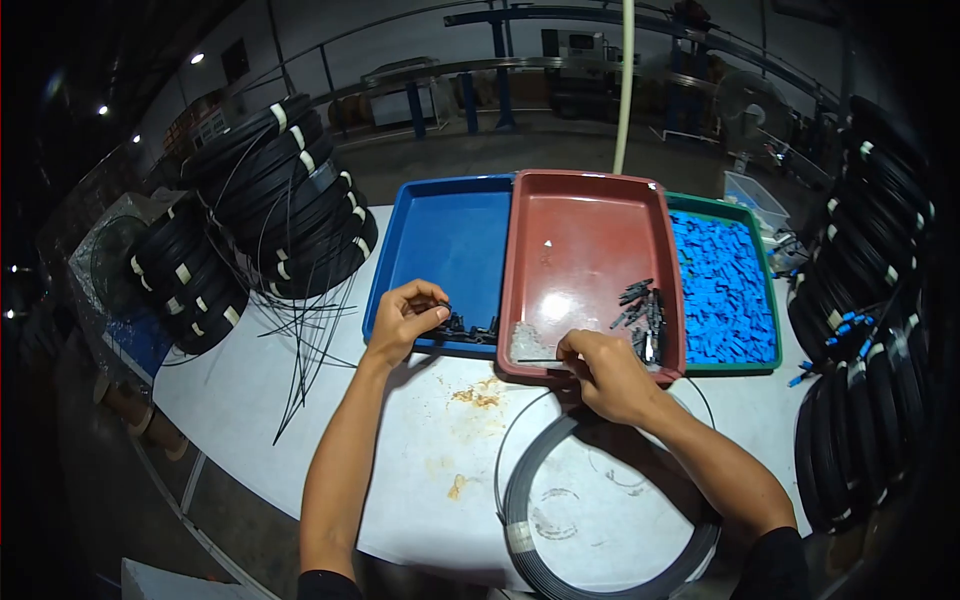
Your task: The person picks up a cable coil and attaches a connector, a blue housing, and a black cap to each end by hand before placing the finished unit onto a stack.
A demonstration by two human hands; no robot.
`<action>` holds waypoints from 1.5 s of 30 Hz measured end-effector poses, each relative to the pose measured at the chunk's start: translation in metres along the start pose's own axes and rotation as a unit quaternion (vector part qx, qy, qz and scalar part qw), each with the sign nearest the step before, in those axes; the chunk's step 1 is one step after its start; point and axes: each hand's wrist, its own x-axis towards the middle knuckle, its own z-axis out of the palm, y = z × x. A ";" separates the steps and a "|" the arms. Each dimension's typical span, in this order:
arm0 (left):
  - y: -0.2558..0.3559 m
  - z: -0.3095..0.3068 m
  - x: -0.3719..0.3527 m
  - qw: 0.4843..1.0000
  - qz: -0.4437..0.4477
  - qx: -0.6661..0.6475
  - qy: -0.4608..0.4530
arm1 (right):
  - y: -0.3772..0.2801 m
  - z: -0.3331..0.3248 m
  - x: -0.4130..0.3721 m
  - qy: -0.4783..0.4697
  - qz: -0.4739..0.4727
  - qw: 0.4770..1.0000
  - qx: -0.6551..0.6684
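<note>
My left hand is closed in a pinch on a small dark piece, mostly hidden by the fingers, at the near edge of the blue tray. Small black parts lie in that tray beside my fingertips. Over the near rim of the red tray, my right hand pinches a black cable, its end pointing left. Below that hand, a coil of black cable bound with white tape lies on the white table. The red tray holds small clear pieces and black connector-like parts.
A green tray full of blue pieces adjoins the red one. Stacked black cable coils stand at the left and right. Loose cable ends hang over the table's left side. A fan stands behind.
</note>
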 end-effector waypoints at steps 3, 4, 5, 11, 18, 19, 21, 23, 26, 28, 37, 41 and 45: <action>0.000 0.033 -0.011 0.998 -0.002 -0.068 0.013 | 0.003 -0.020 -0.012 0.022 0.027 0.999 0.026; -0.002 0.046 -0.013 0.996 0.005 -0.088 0.013 | 0.001 -0.029 -0.018 0.025 0.044 0.998 0.028; -0.004 0.059 -0.015 0.995 0.010 -0.100 0.003 | -0.001 -0.037 -0.025 0.028 0.060 0.997 0.030; 0.020 0.130 -0.020 0.994 -0.008 -0.081 -0.069 | -0.002 -0.049 -0.054 0.094 0.081 0.991 0.052; 0.024 0.092 -0.013 0.998 -0.034 -0.011 -0.050 | -0.012 -0.036 -0.032 0.059 0.013 0.995 0.082; 0.020 0.072 -0.009 0.998 0.002 0.069 -0.009 | -0.016 -0.032 -0.026 0.046 -0.001 0.996 0.074; 0.020 0.029 -0.008 0.969 0.017 0.236 0.066 | -0.015 -0.018 -0.015 0.021 -0.024 0.998 0.059; 0.025 -0.012 -0.011 0.913 -0.005 0.388 0.127 | -0.014 0.000 -0.008 -0.003 -0.024 0.998 0.059; 0.019 -0.067 -0.013 0.856 -0.034 0.504 0.110 | -0.021 0.019 0.004 -0.048 -0.006 0.997 0.063; 0.021 -0.078 -0.013 0.838 -0.047 0.535 0.099 | -0.026 0.031 0.011 -0.027 0.004 0.999 0.044; 0.003 -0.081 0.005 0.789 0.103 0.602 -0.067 | -0.044 0.063 0.030 -0.062 0.028 0.996 0.064; 0.002 -0.078 0.016 0.783 0.102 0.600 -0.130 | -0.042 0.069 0.029 -0.083 0.032 0.993 0.074; 0.000 -0.075 0.025 0.754 0.130 0.624 -0.160 | -0.040 0.072 0.026 -0.086 0.018 0.994 0.057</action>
